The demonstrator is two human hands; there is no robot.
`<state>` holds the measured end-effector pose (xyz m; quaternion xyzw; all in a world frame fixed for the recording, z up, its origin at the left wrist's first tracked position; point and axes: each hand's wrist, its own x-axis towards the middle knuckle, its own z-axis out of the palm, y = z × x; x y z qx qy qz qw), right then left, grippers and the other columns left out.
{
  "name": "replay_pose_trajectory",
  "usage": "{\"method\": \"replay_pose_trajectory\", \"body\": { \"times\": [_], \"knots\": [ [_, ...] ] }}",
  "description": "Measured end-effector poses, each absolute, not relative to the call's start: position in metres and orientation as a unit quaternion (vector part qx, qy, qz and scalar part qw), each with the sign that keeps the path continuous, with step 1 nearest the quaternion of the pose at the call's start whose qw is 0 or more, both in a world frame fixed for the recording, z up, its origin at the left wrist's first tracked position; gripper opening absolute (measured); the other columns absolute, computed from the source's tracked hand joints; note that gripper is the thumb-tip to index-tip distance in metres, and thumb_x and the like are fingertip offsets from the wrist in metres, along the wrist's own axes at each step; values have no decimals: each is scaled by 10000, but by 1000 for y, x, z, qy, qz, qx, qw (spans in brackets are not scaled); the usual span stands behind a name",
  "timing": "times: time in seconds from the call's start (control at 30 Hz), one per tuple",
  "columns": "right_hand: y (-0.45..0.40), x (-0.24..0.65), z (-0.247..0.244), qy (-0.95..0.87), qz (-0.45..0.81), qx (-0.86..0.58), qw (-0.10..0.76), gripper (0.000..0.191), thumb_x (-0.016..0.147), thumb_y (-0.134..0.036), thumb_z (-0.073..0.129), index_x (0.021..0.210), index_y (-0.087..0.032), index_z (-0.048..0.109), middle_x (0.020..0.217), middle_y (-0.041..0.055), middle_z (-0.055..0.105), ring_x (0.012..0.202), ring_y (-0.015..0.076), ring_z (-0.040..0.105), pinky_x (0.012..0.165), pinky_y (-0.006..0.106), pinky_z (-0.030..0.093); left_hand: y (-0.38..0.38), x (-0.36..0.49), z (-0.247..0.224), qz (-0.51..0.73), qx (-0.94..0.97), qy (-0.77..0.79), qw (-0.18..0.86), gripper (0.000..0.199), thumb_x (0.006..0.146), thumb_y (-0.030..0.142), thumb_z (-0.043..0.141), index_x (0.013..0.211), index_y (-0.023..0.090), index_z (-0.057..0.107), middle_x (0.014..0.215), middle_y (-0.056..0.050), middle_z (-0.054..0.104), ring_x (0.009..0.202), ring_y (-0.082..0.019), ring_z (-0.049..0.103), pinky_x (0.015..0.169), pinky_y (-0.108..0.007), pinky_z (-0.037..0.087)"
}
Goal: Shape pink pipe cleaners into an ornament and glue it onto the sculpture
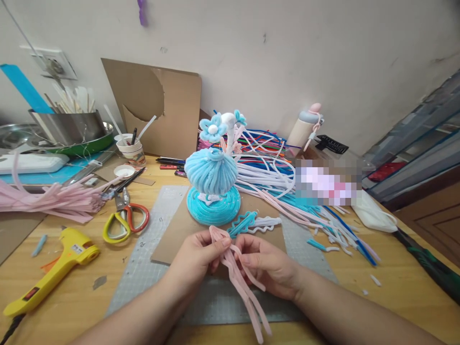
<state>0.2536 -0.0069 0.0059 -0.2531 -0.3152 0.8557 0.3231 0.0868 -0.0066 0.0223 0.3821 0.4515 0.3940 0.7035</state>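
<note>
Several pink pipe cleaners [241,286] hang in a bundle between my hands, bent over at the top. My left hand [201,251] pinches them near the bend. The fingers of my right hand [268,261] close on one of the strands just beside it. Behind my hands stands a blue pipe-cleaner piece with a pleated dome [212,175] on a round turquoise base [213,208], topped by a blue flower [213,128] with a white centre. Wavy blue pipe cleaners [243,223] and wavy white ones [266,223] lie on the cardboard sheet [172,239] near my fingertips.
A grey cutting mat [132,282] lies under the cardboard. On the left are a yellow glue gun [59,266], scissors [124,220], a pink pipe-cleaner bundle [53,199] and a paper cup [131,148]. Loose pipe cleaners [266,172] spread at the back right, near a bottle [304,129].
</note>
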Motion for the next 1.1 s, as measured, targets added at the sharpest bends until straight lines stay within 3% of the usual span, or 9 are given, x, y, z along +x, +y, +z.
{"method": "replay_pose_trajectory", "body": {
  "times": [0.37, 0.67, 1.1],
  "knots": [
    [-7, 252, -1, -323, 832, -287, 347, 258, 663, -277, 764, 720, -150, 547, 638, -6, 610, 495, 72, 513, 436, 170, 336, -8, 87, 22, 393, 391, 437, 708, 297, 687, 405, 686, 659, 119, 612, 481, 23, 513, 427, -53, 321, 446, -210, 190],
    [-6, 251, 3, -294, 858, -307, 290, 232, 746, -304, 681, 712, -144, 516, 553, -18, 551, 390, 28, 372, 350, 143, 179, -7, 86, 27, 389, 432, 474, 661, 290, 658, 398, 707, 709, 124, 627, 566, -4, 588, 456, -71, 390, 443, -205, 241],
    [-7, 251, 6, -330, 830, -332, 305, 229, 709, -286, 706, 773, -141, 542, 593, -14, 557, 445, 41, 417, 380, 154, 203, -5, 84, 22, 364, 426, 496, 663, 331, 675, 448, 682, 744, 140, 583, 554, 26, 548, 428, -59, 365, 436, -198, 232]
  ]
}}
